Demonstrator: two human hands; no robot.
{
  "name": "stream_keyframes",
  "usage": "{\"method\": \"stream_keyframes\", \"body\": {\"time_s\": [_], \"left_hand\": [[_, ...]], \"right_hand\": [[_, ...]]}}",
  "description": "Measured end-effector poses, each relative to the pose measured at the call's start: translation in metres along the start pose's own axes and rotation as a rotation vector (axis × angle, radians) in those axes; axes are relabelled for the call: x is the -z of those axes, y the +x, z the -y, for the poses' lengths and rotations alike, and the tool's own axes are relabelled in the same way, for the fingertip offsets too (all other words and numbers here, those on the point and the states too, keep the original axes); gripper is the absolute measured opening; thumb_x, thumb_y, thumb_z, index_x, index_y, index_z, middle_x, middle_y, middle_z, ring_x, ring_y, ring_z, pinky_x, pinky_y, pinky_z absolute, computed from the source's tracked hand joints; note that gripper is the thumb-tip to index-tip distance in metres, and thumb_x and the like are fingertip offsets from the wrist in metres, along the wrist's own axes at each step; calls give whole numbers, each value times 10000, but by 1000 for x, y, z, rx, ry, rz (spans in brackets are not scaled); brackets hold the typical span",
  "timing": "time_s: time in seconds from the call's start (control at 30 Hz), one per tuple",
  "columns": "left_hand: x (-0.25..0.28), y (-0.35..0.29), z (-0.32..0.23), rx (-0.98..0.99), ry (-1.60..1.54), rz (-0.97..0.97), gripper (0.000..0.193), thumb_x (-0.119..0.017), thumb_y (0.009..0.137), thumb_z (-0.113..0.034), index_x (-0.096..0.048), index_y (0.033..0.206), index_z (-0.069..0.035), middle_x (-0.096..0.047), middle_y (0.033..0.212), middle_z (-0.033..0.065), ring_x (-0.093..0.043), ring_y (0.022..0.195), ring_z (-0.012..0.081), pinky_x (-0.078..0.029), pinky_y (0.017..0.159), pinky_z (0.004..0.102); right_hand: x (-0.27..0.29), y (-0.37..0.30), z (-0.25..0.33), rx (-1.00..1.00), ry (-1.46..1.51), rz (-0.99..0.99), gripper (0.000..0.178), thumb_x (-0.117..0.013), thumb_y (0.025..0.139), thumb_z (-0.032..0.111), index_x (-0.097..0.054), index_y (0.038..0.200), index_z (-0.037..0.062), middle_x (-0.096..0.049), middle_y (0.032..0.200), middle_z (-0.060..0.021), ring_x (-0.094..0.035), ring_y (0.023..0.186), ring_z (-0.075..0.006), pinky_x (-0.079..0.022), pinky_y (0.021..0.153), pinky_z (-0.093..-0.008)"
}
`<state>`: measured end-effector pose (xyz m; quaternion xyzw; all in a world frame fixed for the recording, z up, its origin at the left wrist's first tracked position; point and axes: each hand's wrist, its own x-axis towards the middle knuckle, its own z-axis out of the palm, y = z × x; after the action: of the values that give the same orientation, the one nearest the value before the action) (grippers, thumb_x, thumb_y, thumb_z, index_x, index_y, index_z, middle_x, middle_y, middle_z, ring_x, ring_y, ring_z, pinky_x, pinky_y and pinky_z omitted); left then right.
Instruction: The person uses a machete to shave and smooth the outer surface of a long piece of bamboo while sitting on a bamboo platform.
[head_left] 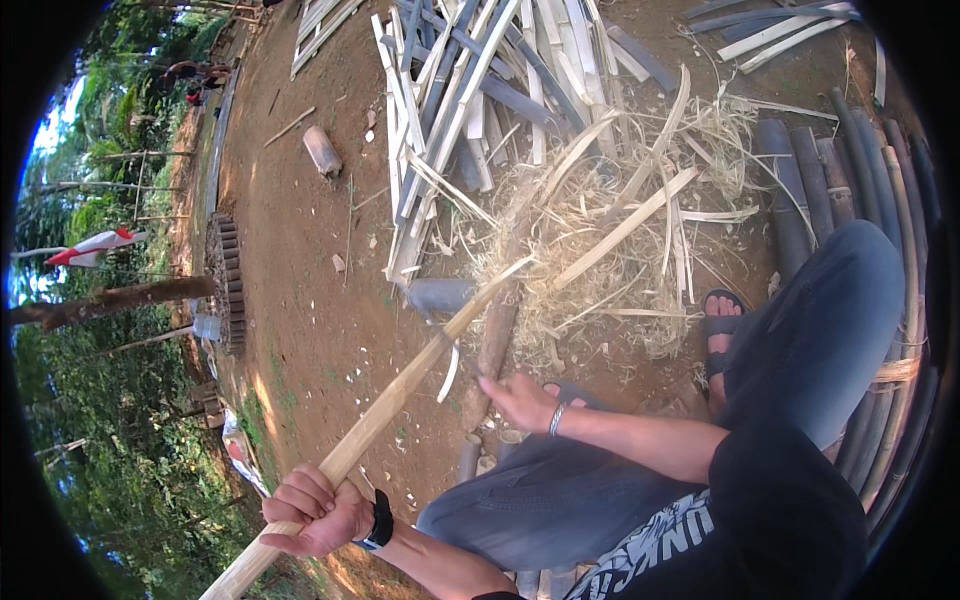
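Observation:
A long, pale split-bamboo strip (392,402) slants from the lower left toward the middle. My left hand (318,512), with a dark band on its wrist, is wrapped round the strip's lower part. My right hand (520,403), wearing a silvery bracelet, is closed just right of the strip, on what looks like a knife; its thin dark blade barely shows and the handle is hidden in my fingers. A curled shaving (450,374) hangs beside the strip. The strip's far end passes over a short log (496,340) on the ground.
Beyond lies a heap of bamboo shavings (610,250), with a pile of split bamboo slats (470,100) behind it. Dark bamboo poles (785,200) lie at the right, by my bent legs. A short bamboo piece (322,150) lies on the dirt. Trees stand far left.

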<state>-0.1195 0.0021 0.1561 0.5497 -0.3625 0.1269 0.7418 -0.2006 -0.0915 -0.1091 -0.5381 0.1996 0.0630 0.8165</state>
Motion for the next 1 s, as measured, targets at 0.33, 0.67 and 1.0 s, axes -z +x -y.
{"method": "stream_keyframes", "body": {"time_s": [0.33,0.67,1.0], "left_hand": [[6,3,5,2,1,-29,520,-416,960,-490,-250,587,-167,-203,442,-44,-182,368,66,-140,375,211],[-11,7,15,-10,-5,6,539,-433,946,-510,-242,576,-168,-196,447,-45,-178,377,66,-137,380,209],[-7,7,9,11,-40,49,532,-442,940,-512,-253,589,-159,-198,448,-41,-186,378,68,-149,383,208]], "right_hand": [[27,35,-38,-120,-156,-149,678,-464,845,697,-357,483,134,-338,439,43,-283,344,-101,-255,336,-335],[48,71,-43,-150,-150,-203,712,-440,843,717,-330,445,136,-317,407,35,-303,351,-113,-236,352,-336],[65,65,-107,-150,-281,-243,699,-428,839,729,-357,460,147,-332,420,25,-330,371,-118,-257,350,-348]]}}
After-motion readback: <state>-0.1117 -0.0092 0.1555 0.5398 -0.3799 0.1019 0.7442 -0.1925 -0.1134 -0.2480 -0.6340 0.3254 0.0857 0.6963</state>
